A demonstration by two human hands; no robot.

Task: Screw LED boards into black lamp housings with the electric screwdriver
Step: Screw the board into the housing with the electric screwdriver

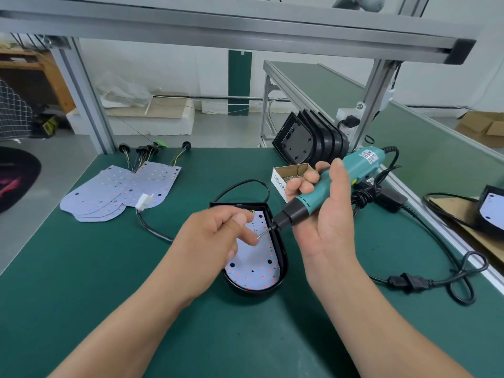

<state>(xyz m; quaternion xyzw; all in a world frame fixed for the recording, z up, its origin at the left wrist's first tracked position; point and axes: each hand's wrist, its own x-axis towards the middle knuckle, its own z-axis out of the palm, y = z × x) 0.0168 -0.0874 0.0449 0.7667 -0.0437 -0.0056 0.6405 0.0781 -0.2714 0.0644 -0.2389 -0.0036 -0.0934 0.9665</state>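
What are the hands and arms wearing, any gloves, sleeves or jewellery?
Nothing shows. The left hand and right hand are bare, with no gloves, rings or watch. The left forearm and right forearm are bare too, no sleeve in view. Nails look short and unpainted.

The forearms, left hand (218,236) and right hand (327,214) are bare.

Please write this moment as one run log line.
right hand grips electric screwdriver | left hand touches bit tip | LED board in lamp housing
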